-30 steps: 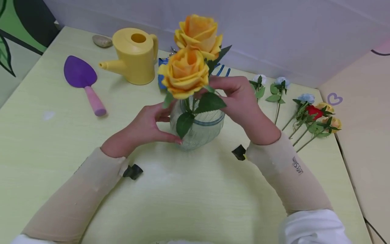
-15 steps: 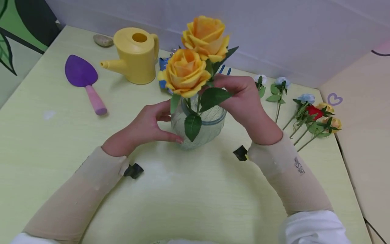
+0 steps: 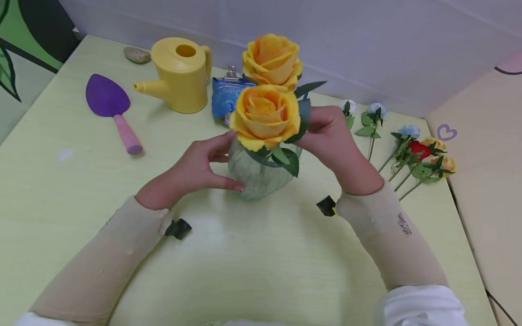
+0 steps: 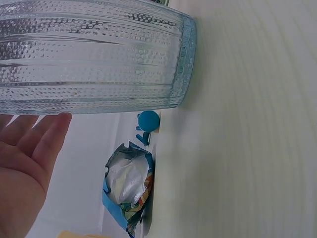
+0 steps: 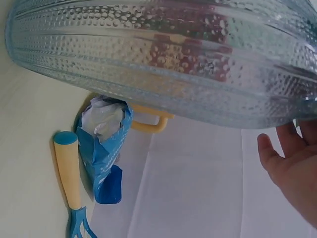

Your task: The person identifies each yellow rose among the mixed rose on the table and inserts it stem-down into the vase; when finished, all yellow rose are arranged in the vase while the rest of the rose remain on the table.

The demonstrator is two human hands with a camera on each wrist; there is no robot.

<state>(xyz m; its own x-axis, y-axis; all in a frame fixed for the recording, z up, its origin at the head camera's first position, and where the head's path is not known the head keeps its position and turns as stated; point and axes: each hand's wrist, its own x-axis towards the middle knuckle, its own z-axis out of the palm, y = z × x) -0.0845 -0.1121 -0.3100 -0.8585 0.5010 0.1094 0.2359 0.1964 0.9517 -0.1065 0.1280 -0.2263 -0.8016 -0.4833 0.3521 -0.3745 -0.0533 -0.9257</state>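
Note:
A textured clear glass vase with a blue rim stands mid-table. Two yellow-orange roses with green leaves rise from its mouth, the front rose in front of and below the back rose. My left hand holds the vase's left side, thumb in front and fingers behind. Beside the mouth, on the right, is my right hand. Its fingertips are hidden behind a leaf and the front rose in the head view. In the right wrist view, thumb and fingers show by the vase's mouth end; their grip is unclear.
A yellow watering can, a grey stone and a purple trowel with pink handle are left. Behind the vase are a clipped blue packet and a small hand rake. Several loose artificial flowers lie right.
The two roses have shifted down and nearer, covering more of the vase's mouth, and the blue packet shows more. My right hand has moved slightly right and down; my left stays in place.

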